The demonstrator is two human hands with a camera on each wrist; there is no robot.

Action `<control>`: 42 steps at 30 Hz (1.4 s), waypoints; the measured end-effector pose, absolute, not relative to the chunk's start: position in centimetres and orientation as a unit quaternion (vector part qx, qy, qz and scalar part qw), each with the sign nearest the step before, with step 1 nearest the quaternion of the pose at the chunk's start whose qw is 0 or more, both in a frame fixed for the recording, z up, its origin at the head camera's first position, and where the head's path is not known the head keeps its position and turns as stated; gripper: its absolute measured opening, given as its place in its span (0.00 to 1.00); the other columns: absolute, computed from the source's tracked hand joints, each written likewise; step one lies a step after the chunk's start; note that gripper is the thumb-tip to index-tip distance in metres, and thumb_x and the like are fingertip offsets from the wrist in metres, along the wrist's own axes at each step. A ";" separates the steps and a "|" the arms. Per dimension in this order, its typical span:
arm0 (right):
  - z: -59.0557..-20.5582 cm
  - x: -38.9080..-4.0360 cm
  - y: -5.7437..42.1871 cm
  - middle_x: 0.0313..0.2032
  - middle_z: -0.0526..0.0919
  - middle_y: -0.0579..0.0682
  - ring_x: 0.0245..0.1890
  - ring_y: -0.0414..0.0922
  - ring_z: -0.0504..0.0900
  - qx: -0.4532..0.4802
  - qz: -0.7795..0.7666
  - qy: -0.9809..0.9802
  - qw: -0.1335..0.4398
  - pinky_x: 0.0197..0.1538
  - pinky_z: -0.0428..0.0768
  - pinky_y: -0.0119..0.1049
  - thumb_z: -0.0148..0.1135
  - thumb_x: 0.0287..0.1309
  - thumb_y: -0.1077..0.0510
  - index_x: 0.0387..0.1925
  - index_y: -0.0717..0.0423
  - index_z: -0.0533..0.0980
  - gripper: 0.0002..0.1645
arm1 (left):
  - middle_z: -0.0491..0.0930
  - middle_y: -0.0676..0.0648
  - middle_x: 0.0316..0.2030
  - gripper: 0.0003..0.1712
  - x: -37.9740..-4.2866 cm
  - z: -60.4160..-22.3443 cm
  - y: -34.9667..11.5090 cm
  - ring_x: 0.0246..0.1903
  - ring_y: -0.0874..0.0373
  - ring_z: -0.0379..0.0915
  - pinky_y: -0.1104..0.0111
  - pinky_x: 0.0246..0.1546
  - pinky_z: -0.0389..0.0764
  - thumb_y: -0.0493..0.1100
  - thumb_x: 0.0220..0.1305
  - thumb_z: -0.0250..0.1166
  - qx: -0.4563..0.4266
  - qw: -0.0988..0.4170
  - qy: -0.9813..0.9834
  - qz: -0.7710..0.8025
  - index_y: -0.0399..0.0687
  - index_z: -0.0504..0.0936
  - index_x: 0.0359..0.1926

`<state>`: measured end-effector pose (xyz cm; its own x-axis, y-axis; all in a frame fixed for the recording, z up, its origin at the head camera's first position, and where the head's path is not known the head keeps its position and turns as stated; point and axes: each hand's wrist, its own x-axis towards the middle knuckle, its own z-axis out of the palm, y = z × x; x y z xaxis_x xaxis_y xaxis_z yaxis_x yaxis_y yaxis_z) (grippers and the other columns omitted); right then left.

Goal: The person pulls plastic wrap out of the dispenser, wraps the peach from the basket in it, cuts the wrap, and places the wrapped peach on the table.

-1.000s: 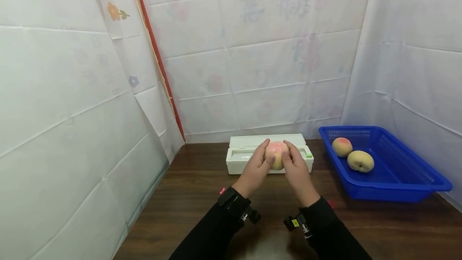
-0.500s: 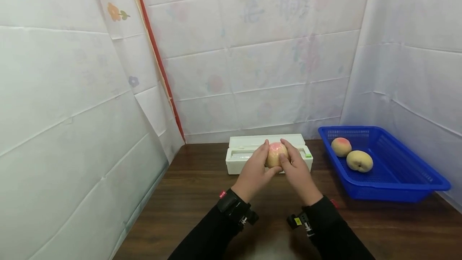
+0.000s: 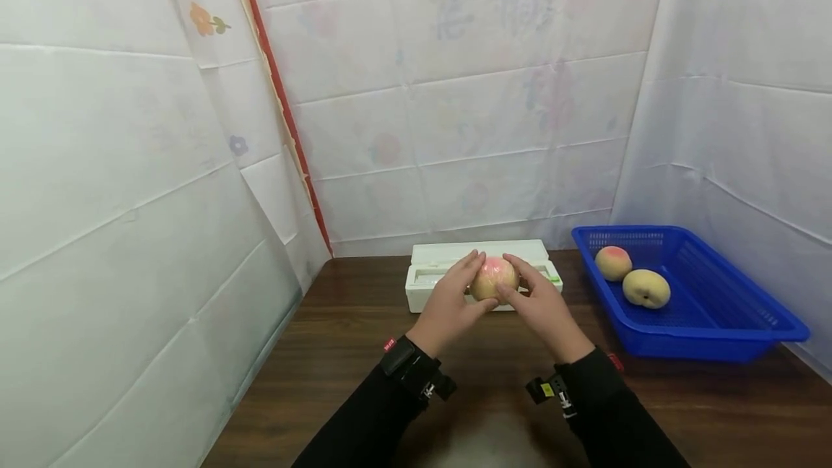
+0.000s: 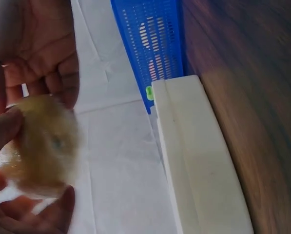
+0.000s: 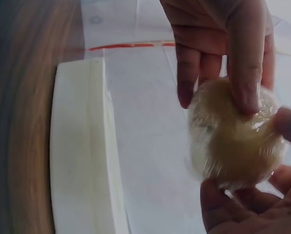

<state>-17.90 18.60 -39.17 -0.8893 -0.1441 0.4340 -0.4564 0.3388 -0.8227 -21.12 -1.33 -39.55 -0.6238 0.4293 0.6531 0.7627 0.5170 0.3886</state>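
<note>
A peach (image 3: 492, 277) with a pink top is held up between both hands above the table. Clear cling film wraps it, shiny and creased in the right wrist view, where the peach (image 5: 238, 141) shows its pale underside. My left hand (image 3: 448, 309) grips the left side, thumb below. From the right, my right hand (image 3: 546, 309) holds it with its thumb pressed on the near face. Just behind the hands stands a white cling film dispenser (image 3: 419, 300) with its lid (image 3: 468, 250) raised; the hands hide part of its front.
At the right a blue plastic basket (image 3: 708, 347) holds two peaches, one pink-topped peach (image 3: 613, 263) and one yellowish peach (image 3: 646, 289). The dark wooden table (image 3: 338, 367) is enclosed by white sheeting (image 3: 468, 92) at the back and sides.
The peach has been turned slightly between the hands and shifted a little. The wrists have spread farther apart. Basket and dispenser stay in place.
</note>
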 end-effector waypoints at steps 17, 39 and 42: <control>-38.8 -19.8 18.6 0.78 0.66 0.61 0.77 0.65 0.68 0.171 0.525 -0.825 0.121 0.61 0.83 0.54 0.60 0.79 0.49 0.82 0.51 0.59 0.39 | 0.78 0.47 0.71 0.38 -22.8 -38.5 -1.4 0.68 0.55 0.78 0.69 0.55 0.87 0.51 0.71 0.72 -0.314 0.195 -0.855 -0.363 0.49 0.72 0.77; -42.4 -21.5 18.6 0.73 0.72 0.68 0.70 0.67 0.75 0.123 0.499 -0.851 0.108 0.63 0.83 0.57 0.63 0.77 0.53 0.77 0.62 0.66 0.36 | 0.83 0.46 0.66 0.36 -24.8 -42.3 -0.9 0.60 0.56 0.83 0.68 0.52 0.85 0.52 0.71 0.73 -0.281 0.138 -0.878 -0.361 0.47 0.75 0.75; -42.9 -21.4 18.7 0.73 0.73 0.68 0.70 0.67 0.75 0.122 0.501 -0.850 0.107 0.63 0.82 0.58 0.63 0.76 0.54 0.76 0.63 0.67 0.35 | 0.83 0.46 0.66 0.36 -25.0 -42.9 -0.9 0.59 0.57 0.83 0.69 0.50 0.85 0.51 0.71 0.73 -0.287 0.137 -0.877 -0.362 0.47 0.75 0.75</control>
<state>-21.41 18.70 -42.85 -0.9471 -0.1004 0.3050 -0.3154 0.4690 -0.8250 -24.99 -0.86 -42.94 -0.7985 0.4036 0.4467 0.6012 0.5741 0.5558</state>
